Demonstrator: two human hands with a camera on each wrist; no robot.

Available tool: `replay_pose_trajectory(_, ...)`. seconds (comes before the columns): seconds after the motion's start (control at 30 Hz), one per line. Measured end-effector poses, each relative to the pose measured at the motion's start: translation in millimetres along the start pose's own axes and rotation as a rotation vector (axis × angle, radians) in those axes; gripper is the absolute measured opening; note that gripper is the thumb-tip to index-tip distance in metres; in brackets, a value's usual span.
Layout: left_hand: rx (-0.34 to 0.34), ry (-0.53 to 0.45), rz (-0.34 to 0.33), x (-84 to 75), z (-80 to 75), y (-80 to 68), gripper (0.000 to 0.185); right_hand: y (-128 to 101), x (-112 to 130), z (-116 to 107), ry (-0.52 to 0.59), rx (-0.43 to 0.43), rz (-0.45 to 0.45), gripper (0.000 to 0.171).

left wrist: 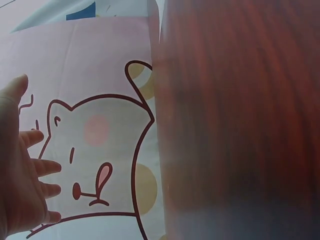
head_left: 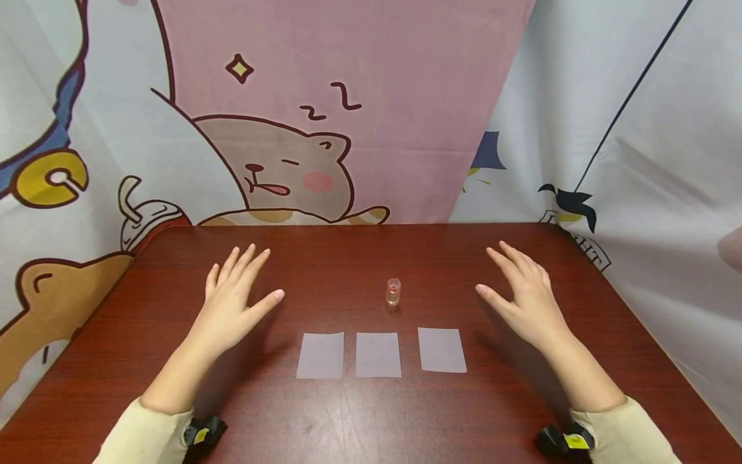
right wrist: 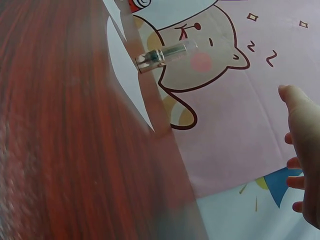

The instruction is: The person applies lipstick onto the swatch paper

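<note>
A small clear vial (head_left: 393, 292) with a red base stands upright on the dark red wooden table (head_left: 359, 412), just behind three pale paper slips (head_left: 321, 355) (head_left: 378, 354) (head_left: 442, 350) laid in a row. My left hand (head_left: 234, 299) hovers over the table to the left of them, fingers spread and straight, holding nothing. My right hand (head_left: 522, 293) hovers to the right of the vial, also spread and empty. The right wrist view shows the vial (right wrist: 162, 55) and my fingers (right wrist: 305, 150); the left wrist view shows my fingers (left wrist: 22, 175) and bare table (left wrist: 240, 125).
A cartoon-printed cloth backdrop (head_left: 348, 96) hangs behind and to both sides of the table. Wrist cameras sit at my cuffs (head_left: 203, 435) (head_left: 565, 441). The table's back edge (head_left: 348, 225) meets the cloth.
</note>
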State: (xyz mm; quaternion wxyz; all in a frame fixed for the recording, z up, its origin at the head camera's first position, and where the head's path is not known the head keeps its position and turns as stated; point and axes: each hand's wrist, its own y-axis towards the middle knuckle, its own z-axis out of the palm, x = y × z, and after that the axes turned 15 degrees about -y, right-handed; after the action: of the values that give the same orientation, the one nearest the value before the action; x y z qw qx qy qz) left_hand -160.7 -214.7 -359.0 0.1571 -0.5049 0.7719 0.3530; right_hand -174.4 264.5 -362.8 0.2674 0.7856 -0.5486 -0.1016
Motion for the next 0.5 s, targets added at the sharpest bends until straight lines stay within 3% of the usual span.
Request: replay_pose_trajectory(0.5, -0.017, -0.080, 0.056, -17.0, 16.6, 7.6, 0.071, 2, 14, 17, 0.119, 0.027, -0.037, 0.061)
